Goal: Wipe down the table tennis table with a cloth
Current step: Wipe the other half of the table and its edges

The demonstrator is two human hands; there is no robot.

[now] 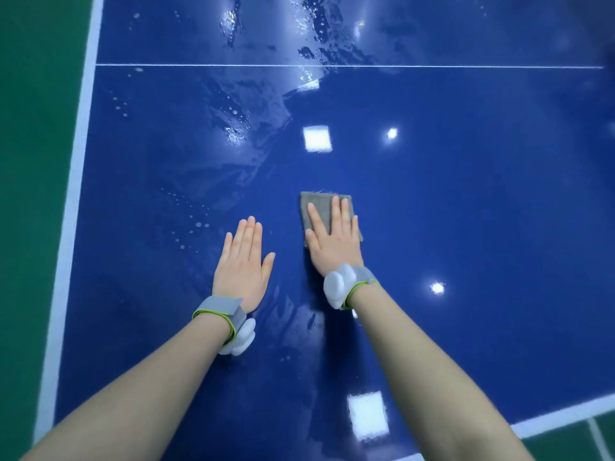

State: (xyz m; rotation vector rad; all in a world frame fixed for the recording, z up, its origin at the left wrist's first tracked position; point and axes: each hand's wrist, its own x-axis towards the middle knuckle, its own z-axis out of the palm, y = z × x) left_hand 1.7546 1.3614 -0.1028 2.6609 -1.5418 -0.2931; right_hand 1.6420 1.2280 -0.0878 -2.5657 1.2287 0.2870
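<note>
On the far left is the green floor, then the white edge line of the blue desk. Wet drops and streaks shine on the left and far parts of the desk, so it is likely slippery there. The left hand lies flat and open on the bare desk, holding nothing. Just to its right, the right hand presses flat with straight fingers on the small grey cloth, which lies folded near the middle. The cloth looks soft, thin and light. It should slide easily, so press down on its middle with a flat palm.
</note>
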